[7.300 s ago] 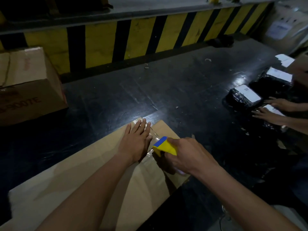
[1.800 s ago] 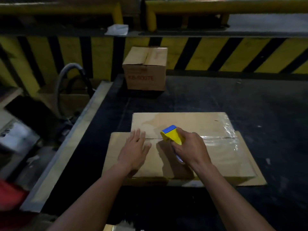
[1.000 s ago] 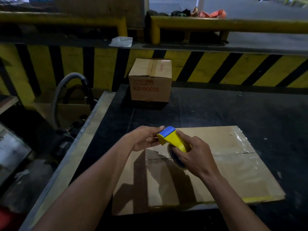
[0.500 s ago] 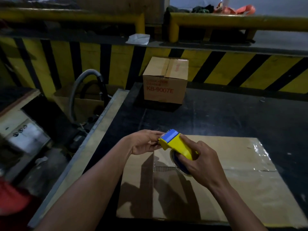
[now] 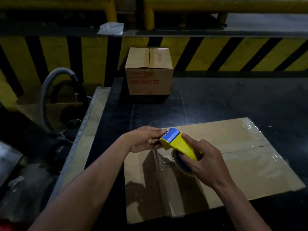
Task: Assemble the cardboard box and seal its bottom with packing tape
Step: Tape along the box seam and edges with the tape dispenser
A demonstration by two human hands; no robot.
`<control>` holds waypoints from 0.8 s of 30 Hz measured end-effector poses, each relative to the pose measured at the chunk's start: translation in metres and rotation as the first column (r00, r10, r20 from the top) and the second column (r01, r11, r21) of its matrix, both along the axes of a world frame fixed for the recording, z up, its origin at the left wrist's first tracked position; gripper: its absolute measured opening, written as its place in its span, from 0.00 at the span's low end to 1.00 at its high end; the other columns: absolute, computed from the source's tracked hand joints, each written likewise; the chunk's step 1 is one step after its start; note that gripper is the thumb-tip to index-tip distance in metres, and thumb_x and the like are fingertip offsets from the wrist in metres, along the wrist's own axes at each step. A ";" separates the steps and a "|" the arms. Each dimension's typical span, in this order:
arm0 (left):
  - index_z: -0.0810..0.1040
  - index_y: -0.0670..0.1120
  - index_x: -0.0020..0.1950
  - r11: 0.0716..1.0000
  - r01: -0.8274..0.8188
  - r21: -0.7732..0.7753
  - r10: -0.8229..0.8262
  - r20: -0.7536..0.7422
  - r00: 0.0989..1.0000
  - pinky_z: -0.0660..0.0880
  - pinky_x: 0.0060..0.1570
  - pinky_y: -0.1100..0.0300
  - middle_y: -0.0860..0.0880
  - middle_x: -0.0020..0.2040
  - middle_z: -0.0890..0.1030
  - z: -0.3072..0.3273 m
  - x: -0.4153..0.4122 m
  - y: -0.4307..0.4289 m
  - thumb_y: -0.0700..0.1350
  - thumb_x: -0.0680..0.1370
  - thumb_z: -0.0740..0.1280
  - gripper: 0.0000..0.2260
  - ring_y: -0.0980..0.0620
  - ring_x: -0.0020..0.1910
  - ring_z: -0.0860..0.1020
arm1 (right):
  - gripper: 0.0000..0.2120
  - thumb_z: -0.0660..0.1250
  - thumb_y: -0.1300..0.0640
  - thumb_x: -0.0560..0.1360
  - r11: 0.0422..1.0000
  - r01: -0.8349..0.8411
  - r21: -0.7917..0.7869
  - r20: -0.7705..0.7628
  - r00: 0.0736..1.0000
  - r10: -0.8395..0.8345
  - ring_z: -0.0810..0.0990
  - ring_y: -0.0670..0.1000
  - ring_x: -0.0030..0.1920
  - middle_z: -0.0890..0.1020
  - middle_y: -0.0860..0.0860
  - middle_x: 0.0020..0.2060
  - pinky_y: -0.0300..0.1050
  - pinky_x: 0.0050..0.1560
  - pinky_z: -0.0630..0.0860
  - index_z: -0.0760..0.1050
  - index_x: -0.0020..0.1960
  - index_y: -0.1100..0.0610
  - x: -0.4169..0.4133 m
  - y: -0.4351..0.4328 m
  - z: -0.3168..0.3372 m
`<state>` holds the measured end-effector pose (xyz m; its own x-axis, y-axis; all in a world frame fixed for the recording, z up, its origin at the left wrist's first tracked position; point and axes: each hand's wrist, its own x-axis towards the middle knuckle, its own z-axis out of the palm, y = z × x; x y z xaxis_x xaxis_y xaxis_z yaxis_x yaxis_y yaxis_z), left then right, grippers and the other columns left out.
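A brown cardboard box [image 5: 241, 165] lies on the dark table with its flaps closed upward. Clear tape runs along the centre seam from the right edge toward the middle. My right hand [image 5: 205, 165] grips a yellow tape dispenser with a blue front [image 5: 178, 144], lifted above the box's left part. A tape roll sits under the dispenser. My left hand [image 5: 145, 140] is at the dispenser's toothed blade, its fingertips pinched at the tape end there.
A sealed carton marked KB-9007E [image 5: 149, 71] stands at the table's far side against a yellow and black striped barrier [image 5: 233, 54]. A grey hose [image 5: 48, 90] arcs left of the table's metal edge [image 5: 85, 134]. White paper [image 5: 110, 28] lies on the ledge.
Both hands lifted off the box, where the dispenser had been pressed on the seam. My left hand came to the dispenser's blade and stays there. The view shifted slightly.
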<state>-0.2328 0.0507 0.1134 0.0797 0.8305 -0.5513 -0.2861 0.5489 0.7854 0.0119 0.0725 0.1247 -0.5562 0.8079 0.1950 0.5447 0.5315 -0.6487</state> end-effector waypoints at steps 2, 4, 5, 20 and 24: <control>0.79 0.42 0.65 1.000 -0.010 0.009 0.010 0.024 1.000 0.80 0.42 0.64 0.49 0.47 0.85 -0.002 -0.002 -0.003 0.46 0.82 0.64 0.14 0.56 0.43 0.83 | 0.30 0.71 0.42 0.70 1.000 0.005 0.000 -0.011 1.000 -0.005 0.72 0.43 0.37 0.70 0.47 0.35 0.36 0.34 0.66 0.68 0.71 0.38 -0.003 -0.002 -0.001; 0.81 0.43 0.63 0.999 -0.028 0.021 0.027 0.053 0.998 0.80 0.43 0.64 0.49 0.49 0.85 -0.006 -0.004 -0.005 0.47 0.81 0.66 0.14 0.56 0.45 0.82 | 0.30 0.71 0.42 0.70 1.000 0.003 0.000 -0.018 1.000 -0.003 0.71 0.44 0.37 0.70 0.47 0.35 0.36 0.33 0.66 0.67 0.71 0.37 -0.006 -0.002 -0.001; 0.81 0.44 0.63 0.999 -0.038 0.028 0.035 0.073 0.997 0.80 0.44 0.63 0.48 0.50 0.85 -0.009 -0.006 -0.006 0.47 0.79 0.68 0.14 0.55 0.46 0.82 | 0.31 0.71 0.43 0.70 1.000 -0.002 0.002 -0.022 1.000 0.002 0.72 0.44 0.37 0.70 0.47 0.35 0.36 0.33 0.65 0.67 0.71 0.37 -0.007 -0.001 -0.001; 0.80 0.41 0.56 0.997 -0.071 0.043 0.063 0.159 0.985 0.77 0.55 0.56 0.43 0.50 0.84 -0.026 -0.015 0.005 0.37 0.77 0.69 0.08 0.50 0.49 0.81 | 0.30 0.69 0.42 0.70 0.998 -0.055 -0.019 -0.057 0.997 0.053 0.73 0.46 0.40 0.72 0.46 0.38 0.44 0.35 0.72 0.64 0.70 0.32 -0.011 0.012 -0.004; 0.79 0.41 0.55 0.998 -0.046 0.037 0.041 0.124 0.991 0.80 0.45 0.60 0.44 0.49 0.83 -0.024 -0.016 0.006 0.36 0.83 0.61 0.08 0.51 0.46 0.81 | 0.31 0.71 0.44 0.70 0.999 -0.053 -0.006 -0.006 0.999 0.053 0.72 0.46 0.39 0.71 0.46 0.37 0.38 0.34 0.67 0.66 0.72 0.37 -0.013 0.013 -0.004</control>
<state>-0.2493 0.0568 0.0892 0.1083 0.8558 -0.5059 -0.4046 0.5028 0.7639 -0.0006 0.0852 0.1208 -0.5972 0.7784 0.1934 0.5120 0.5555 -0.6552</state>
